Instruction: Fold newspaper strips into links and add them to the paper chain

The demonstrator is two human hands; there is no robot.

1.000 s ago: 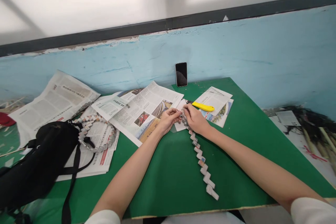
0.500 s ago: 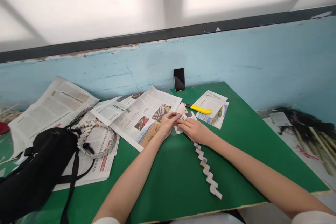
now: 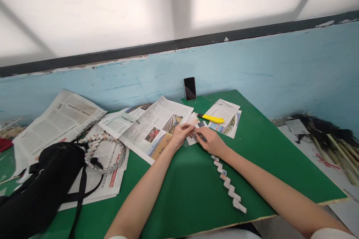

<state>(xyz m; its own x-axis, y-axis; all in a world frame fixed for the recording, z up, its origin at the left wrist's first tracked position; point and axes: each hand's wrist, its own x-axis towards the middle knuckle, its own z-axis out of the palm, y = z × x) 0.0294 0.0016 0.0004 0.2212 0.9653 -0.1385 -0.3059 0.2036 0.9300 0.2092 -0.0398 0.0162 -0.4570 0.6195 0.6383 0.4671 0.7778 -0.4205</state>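
Observation:
My left hand (image 3: 181, 134) is closed in a pinch, its fingertips meeting those of my right hand; the small piece between them is too hidden to make out. My right hand (image 3: 210, 140) is closed, with its fingers curled around the upper end of a zigzag folded-paper chain (image 3: 227, 185). The chain trails from under that hand over the green table (image 3: 182, 194) toward the front edge. Small cut papers (image 3: 192, 141) lie beneath both hands. Beyond my right hand a yellow utility knife (image 3: 213, 118) rests partly on printed paper sheets (image 3: 224, 110).
Newspaper sheets (image 3: 153, 130) spread left of my hands. Farther left are a black bag (image 3: 53, 175) with straps and a looped folded-paper chain (image 3: 119, 160). A phone (image 3: 190, 89) leans upright on the blue wall (image 3: 238, 63). Bamboo-like sticks (image 3: 333, 153) lie beyond the table's right edge.
My view has shifted slightly. The chain's lower end has swung a little to the right. My right hand has turned, showing a dark bluish bit under its fingers; both hands stay together.

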